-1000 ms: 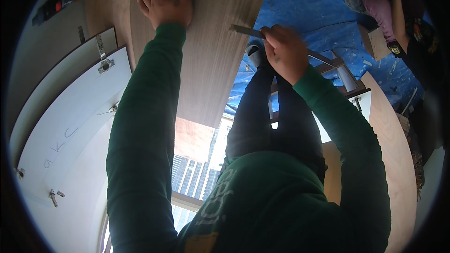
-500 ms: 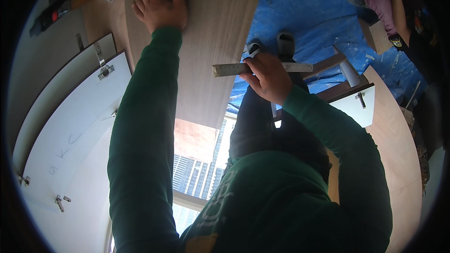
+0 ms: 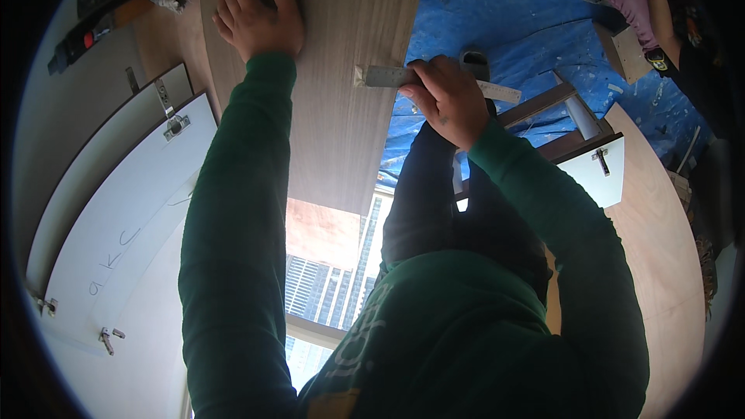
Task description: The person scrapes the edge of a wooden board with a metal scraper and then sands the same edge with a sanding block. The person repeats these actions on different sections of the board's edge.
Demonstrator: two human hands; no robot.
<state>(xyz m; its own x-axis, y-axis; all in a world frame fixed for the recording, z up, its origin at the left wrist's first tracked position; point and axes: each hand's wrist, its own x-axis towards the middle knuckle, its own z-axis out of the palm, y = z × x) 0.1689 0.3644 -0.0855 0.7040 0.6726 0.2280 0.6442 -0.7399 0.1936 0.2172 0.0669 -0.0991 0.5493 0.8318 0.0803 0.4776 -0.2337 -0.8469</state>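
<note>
The left hand (image 3: 260,25) rests ungrasping, fingers spread, on the long brown wood-grain board (image 3: 334,124). By that board's right edge, the right hand (image 3: 448,101) grips a straight silver-grey ruler (image 3: 390,77), probably light and stiff (mid-length looks the surest hold).

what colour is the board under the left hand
The board is streaky greyish brown, best in head view.

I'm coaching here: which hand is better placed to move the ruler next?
Probably the right hand: it grips the ruler, one end over the brown board; the left hand lies spread on that board.
</note>
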